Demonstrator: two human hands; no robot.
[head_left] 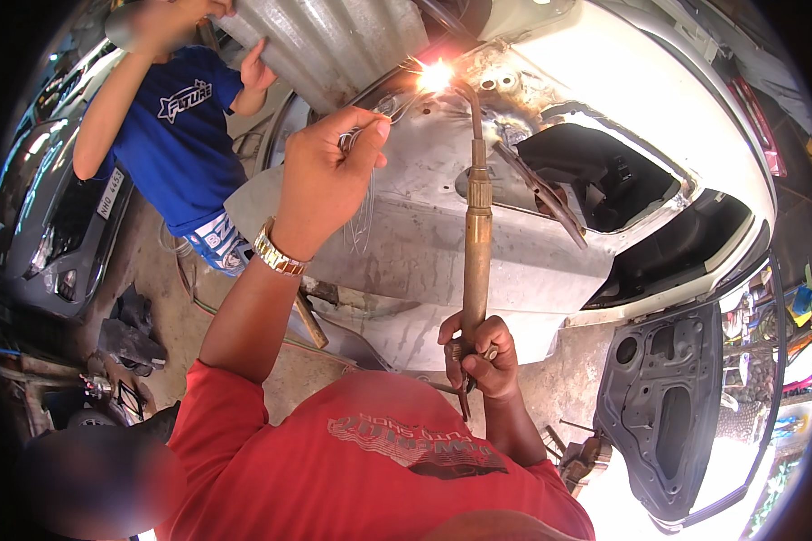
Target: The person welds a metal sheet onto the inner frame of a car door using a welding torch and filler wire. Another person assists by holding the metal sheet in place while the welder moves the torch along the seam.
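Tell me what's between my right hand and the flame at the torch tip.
In the head view, only the brass torch itself: its straight tube runs up from the right hand and curves into the flame on the white car body.

A person in a blue shirt [185, 135] steadies a corrugated metal sheet [334, 41]; a grey car [50, 225] stands left, a detached door panel [668, 415] right.

Brass torch [476, 243] — bare, scuffed metal panel [424, 243]
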